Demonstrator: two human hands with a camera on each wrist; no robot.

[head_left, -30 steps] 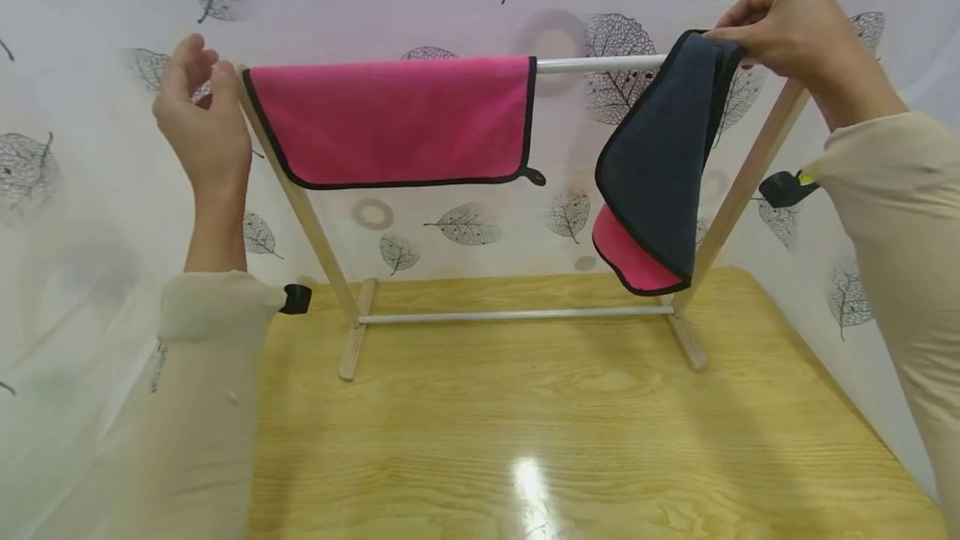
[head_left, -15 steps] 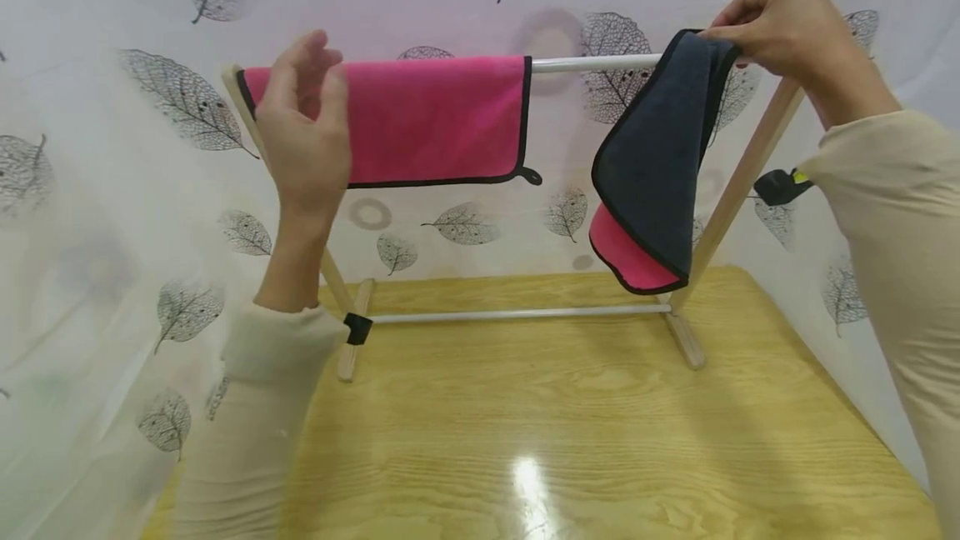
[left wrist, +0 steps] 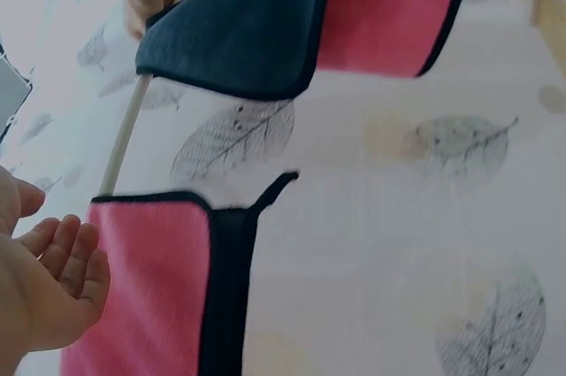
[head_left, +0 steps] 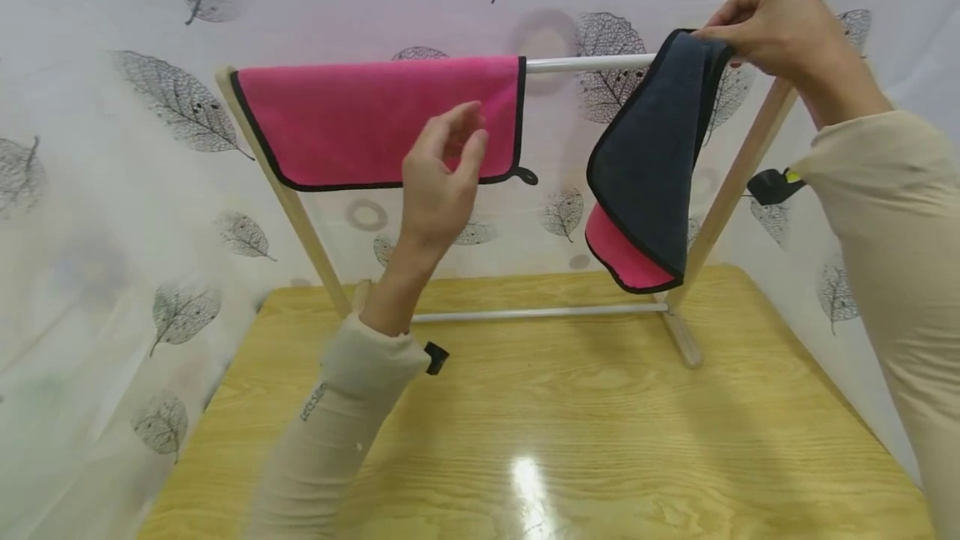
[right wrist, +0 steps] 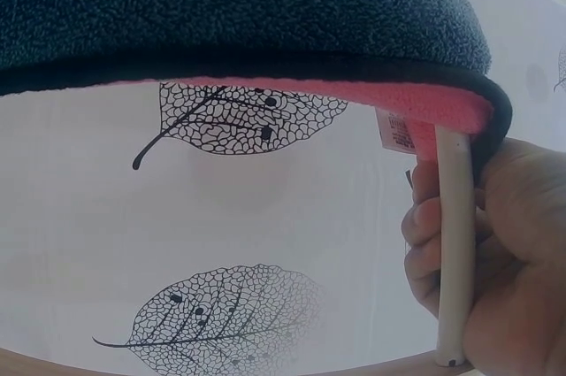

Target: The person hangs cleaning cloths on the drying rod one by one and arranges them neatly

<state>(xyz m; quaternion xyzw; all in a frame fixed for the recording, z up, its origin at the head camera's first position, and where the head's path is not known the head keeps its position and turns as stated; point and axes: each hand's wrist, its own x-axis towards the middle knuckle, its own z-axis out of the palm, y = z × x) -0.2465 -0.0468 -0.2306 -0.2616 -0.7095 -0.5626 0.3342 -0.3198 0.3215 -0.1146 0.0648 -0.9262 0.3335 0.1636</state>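
Note:
A pink towel with black edging [head_left: 337, 127] hangs folded over the left part of a white rod [head_left: 592, 63]. In front of its right half is my left hand [head_left: 442, 177], fingers loosely bent and holding nothing; the left wrist view shows that hand [left wrist: 57, 283] beside the towel's edge. My right hand [head_left: 780, 27] pinches the top of a second towel, dark grey on one face and pink on the other [head_left: 652, 157], at the rod's right end. This towel hangs down in a slanted fold. In the right wrist view, the fingers [right wrist: 424, 243] are around the rod below the cloth.
The rod belongs to a wooden rack [head_left: 750, 165] with slanted side posts and a lower white bar [head_left: 540, 312]. It stands on a wood-grain table [head_left: 600, 423]. Behind it hangs a pale curtain [head_left: 300, 15] printed with dark leaves.
My left hand has moved right and down, from the rack's left post to in front of the pink towel. The right hand keeps its pinch on the grey-and-pink towel.

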